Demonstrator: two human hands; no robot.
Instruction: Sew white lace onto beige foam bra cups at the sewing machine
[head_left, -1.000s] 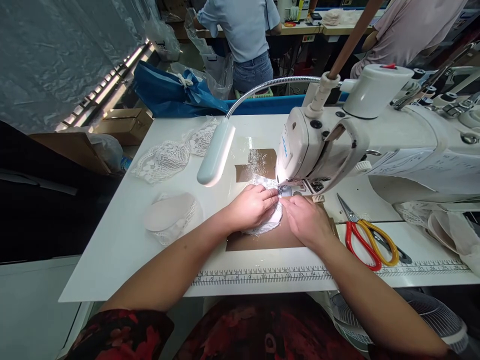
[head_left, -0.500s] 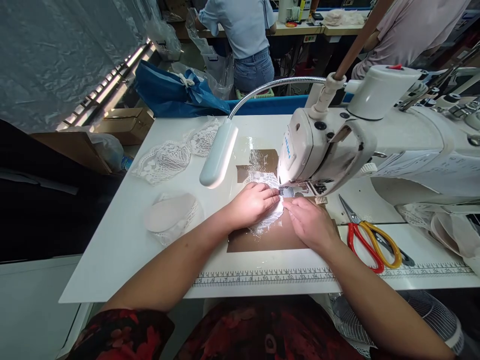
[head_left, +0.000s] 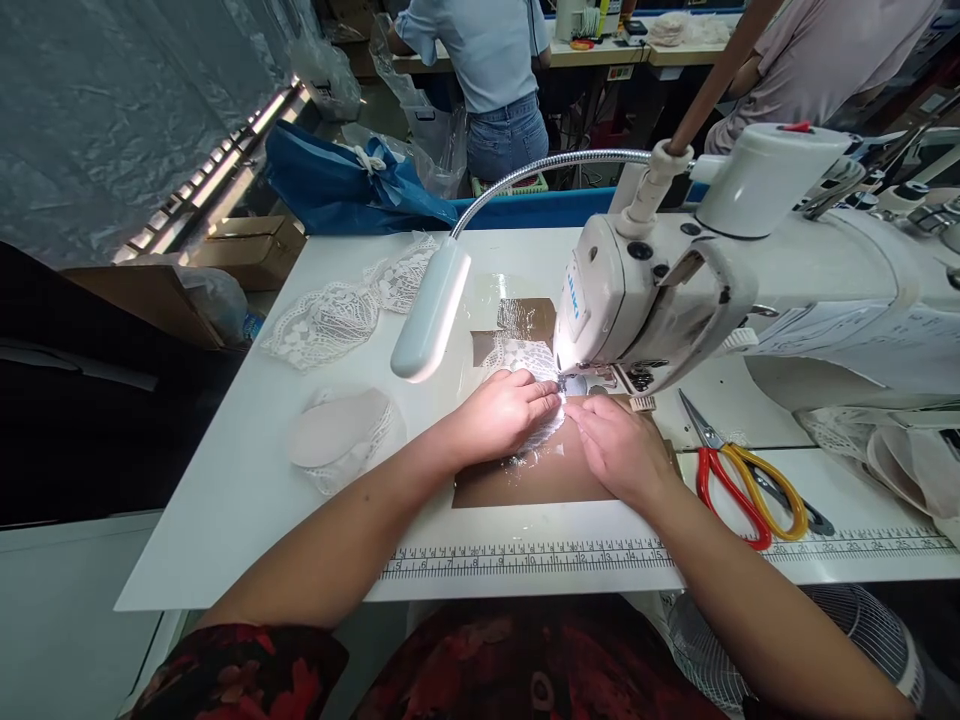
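A white lace piece (head_left: 525, 356) lies under the needle end of a white sewing machine (head_left: 600, 290), over brown tape-covered sheeting (head_left: 540, 487) on the table. My left hand (head_left: 510, 410) rests flat on the lace, fingers stretched toward the needle. Just right of it, my right hand (head_left: 622, 445) pinches the lace's near right edge between thumb and forefinger. The needle tip itself is hard to make out behind my fingertips.
Scissors (head_left: 739, 480) with red and yellow handles lie to the right. More lace pieces (head_left: 326, 325) and an oval pad on lace (head_left: 341, 430) are at left. A lamp (head_left: 431, 315) hangs over the table. Two people (head_left: 487, 60) sit beyond.
The lace has slid slightly away and leftward past the needle, with more of it showing beyond my left fingers. Both hands keep almost the same place. The view has shifted a little.
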